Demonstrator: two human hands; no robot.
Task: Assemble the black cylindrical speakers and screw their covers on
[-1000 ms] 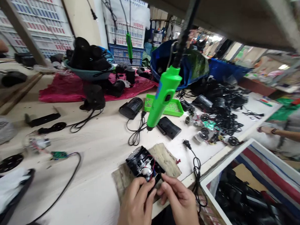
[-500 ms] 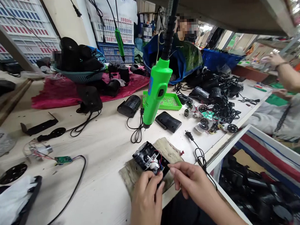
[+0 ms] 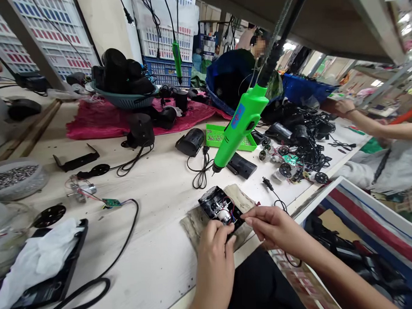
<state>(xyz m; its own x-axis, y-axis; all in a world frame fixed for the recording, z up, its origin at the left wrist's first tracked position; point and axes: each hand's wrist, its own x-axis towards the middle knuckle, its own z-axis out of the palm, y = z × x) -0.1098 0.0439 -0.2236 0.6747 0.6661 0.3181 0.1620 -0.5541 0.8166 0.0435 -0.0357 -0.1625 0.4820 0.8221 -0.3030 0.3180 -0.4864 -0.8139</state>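
Note:
My left hand (image 3: 213,259) grips the lower edge of an open black plastic housing (image 3: 220,208), which holds a small motor and thin red and blue wires. The housing lies on a worn cloth pad (image 3: 199,230). My right hand (image 3: 272,226) is pinched at the housing's right edge, and I cannot tell whether a thin wire lies between its fingertips. A green electric screwdriver (image 3: 242,121) hangs from an overhead cord, its bit above the table beyond the housing.
A green tray of small screws (image 3: 224,137) and heaped black cables and wheels (image 3: 301,143) lie beyond my hands. A co-worker's arm (image 3: 368,124) reaches in at right. A white-rimmed bin of black parts (image 3: 349,244) stands below the table's front edge at lower right.
My right hand has moved off the housing towards its right edge. The view has swung, shifting the scene in frame. The hanging screwdriver has tilted, and the co-worker's arm has moved.

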